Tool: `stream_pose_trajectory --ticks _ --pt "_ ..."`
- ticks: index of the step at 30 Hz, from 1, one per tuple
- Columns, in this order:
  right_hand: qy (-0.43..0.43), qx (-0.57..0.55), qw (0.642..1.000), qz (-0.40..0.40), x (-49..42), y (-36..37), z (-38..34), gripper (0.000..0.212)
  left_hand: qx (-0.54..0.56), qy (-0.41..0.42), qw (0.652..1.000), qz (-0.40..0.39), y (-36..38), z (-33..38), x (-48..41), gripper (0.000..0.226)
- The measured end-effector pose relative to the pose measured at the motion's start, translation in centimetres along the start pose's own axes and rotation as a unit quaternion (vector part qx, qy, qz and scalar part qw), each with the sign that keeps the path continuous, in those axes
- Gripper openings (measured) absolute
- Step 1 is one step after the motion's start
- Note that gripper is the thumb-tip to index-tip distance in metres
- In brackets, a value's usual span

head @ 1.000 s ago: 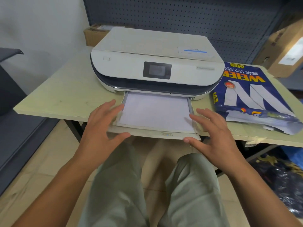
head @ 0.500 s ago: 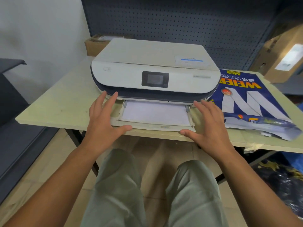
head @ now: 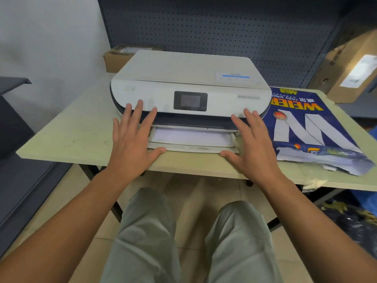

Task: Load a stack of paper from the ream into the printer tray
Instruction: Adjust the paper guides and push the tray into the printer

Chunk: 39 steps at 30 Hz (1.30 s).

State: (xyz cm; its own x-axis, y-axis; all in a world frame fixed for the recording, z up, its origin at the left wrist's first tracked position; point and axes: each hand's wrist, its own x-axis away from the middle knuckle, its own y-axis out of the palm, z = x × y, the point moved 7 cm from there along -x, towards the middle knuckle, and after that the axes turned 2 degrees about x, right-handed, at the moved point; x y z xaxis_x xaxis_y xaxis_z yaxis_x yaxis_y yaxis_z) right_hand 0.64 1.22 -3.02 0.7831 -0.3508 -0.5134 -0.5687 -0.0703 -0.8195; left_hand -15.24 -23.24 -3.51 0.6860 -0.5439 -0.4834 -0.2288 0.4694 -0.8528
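A white printer (head: 189,78) stands on a pale table (head: 77,137). Its paper tray (head: 193,149) sticks out a short way at the front, with a white stack of paper (head: 189,136) lying in it. My left hand (head: 132,139) lies flat by the tray's left corner, fingers spread, thumb against the tray's front edge. My right hand (head: 252,142) mirrors it at the right corner, thumb on the front edge. Right of the printer lies the torn-open blue ream wrapper (head: 306,127), with some sheets showing at its near end.
Cardboard boxes sit behind the printer (head: 122,58) and at the far right (head: 350,68). A dark pegboard wall (head: 224,27) backs the table. My knees (head: 189,231) are under the table's front edge. A dark shelf (head: 14,119) stands at the left.
The tray with the paper has slid well into the printer, both hands moving forward with it. Much less of the paper shows now.
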Motion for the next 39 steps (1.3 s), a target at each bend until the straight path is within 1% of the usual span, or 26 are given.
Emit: stream_pose_trajectory --ticks 4,10,14,19,24,30,35,39 --pt "-0.007 0.027 1.000 0.004 -0.7 0.2 -0.2 0.101 -0.033 0.007 0.999 0.001 0.1 0.0 -1.3 0.108" --pt "-0.007 0.074 0.997 -0.015 -1.8 0.7 -0.8 0.098 -0.055 0.027 0.998 0.010 0.6 0.1 -2.3 0.104" --pt "-0.019 0.083 0.996 -0.010 -2.7 0.7 -0.5 0.097 -0.064 0.036 0.997 0.019 0.8 0.3 -3.1 0.098" --pt "-0.033 0.084 0.996 -0.001 -3.3 1.2 -0.4 0.104 -0.064 0.041 0.997 0.005 1.5 0.6 -3.5 0.082" --pt "-0.057 0.096 0.994 0.012 -4.2 1.2 -0.4 0.105 -0.066 0.049 0.996 0.029 1.2 0.3 -4.1 0.075" --pt "-0.071 0.089 0.993 0.030 -3.9 1.7 -0.1 0.096 -0.052 0.053 0.997 0.036 1.4 0.4 -3.9 0.075" --pt "-0.074 0.089 0.992 0.041 -3.8 1.8 -0.2 0.088 -0.053 0.055 0.997 0.028 1.5 0.3 -3.9 0.080" --pt "-0.067 0.088 0.992 0.052 -3.8 1.6 -0.2 0.082 -0.046 0.049 0.997 0.046 1.4 0.3 -3.9 0.070"
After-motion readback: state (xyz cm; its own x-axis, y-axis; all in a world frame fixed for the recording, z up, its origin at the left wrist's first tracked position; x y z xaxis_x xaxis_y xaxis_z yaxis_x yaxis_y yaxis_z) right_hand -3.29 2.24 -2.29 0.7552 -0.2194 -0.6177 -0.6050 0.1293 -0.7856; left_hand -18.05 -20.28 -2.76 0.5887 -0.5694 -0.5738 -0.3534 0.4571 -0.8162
